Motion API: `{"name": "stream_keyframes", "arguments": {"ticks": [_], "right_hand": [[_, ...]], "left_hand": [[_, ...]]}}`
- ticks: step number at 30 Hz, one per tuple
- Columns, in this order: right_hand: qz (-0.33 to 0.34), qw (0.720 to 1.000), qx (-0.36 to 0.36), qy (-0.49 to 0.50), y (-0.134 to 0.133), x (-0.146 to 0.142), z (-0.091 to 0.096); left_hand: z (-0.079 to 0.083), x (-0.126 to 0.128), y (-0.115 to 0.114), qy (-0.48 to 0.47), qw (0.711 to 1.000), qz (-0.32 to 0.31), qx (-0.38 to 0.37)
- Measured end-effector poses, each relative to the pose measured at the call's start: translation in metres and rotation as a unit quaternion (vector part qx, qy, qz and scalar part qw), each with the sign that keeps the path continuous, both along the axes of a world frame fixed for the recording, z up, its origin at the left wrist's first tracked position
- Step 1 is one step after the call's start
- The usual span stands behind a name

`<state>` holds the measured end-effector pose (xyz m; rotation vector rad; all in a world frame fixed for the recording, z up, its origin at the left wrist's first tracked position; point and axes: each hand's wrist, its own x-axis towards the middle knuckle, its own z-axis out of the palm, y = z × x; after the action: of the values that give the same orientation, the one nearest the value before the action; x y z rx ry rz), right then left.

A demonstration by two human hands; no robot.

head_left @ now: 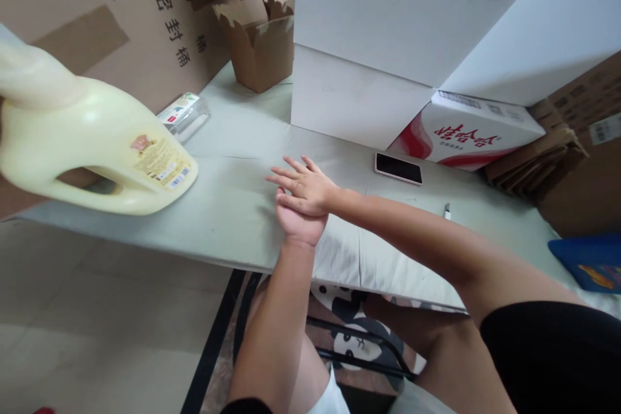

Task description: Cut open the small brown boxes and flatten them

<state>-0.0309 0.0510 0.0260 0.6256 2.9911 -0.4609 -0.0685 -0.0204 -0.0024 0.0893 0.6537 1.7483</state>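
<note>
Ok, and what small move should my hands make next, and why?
Probably lift your right hand off your left hand. The right lies across the left with its fingers spread, hiding most of the left's fingers, and no object shows in either, so parting them would likely free both.

I'm in what looks like a storage or packing corner; whether it belongs to a home or a shop, I can't tell. Cartons crowd my cloth-covered tabletop (233,136): a big brown carton (138,16) printed with Chinese characters and numbers on my left, large white boxes (369,26) ahead, and a white box with red lettering (466,136) beside them. Folded cardboard (536,162) stands to the right, and a small cutter (447,211) lies within sight. More homely are my phone (398,169), the pale yellow jug (104,119) and the panda-printed fabric (356,344) below the edge.
</note>
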Motion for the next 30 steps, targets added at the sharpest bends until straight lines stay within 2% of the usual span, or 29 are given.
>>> {"name": "stream_keyframes", "arguments": {"ticks": [2,5,11,15,18,22,24,30], "right_hand": [[-0.033,0.999,-0.015,-0.025,0.011,-0.005,0.0],[-0.086,0.995,-0.03,-0.046,0.023,-0.008,-0.002],[-0.095,0.994,0.0,-0.048,0.039,-0.015,-0.009],[-0.112,0.992,0.038,-0.036,0.065,-0.038,-0.004],[-0.136,0.989,0.056,0.007,0.098,-0.07,0.005],[-0.166,0.978,0.077,0.098,0.147,-0.129,0.019],[-0.175,0.975,0.068,0.119,0.169,-0.162,0.024],[-0.234,0.956,0.039,0.17,0.232,-0.239,0.032]], "left_hand": [[0.001,0.0,-0.004,-0.07,0.997,0.018,0.041],[0.001,0.001,-0.007,-0.111,0.992,-0.002,0.052],[0.002,0.0,-0.006,-0.111,0.993,0.01,0.048],[0.008,-0.011,-0.006,-0.112,0.992,0.047,0.03],[0.011,-0.027,-0.008,-0.127,0.99,0.048,0.027],[0.01,-0.053,-0.011,-0.176,0.983,0.049,-0.008],[0.008,-0.064,-0.011,-0.212,0.974,0.078,-0.031],[0.004,-0.079,0.0,-0.257,0.964,0.057,-0.035]]}}
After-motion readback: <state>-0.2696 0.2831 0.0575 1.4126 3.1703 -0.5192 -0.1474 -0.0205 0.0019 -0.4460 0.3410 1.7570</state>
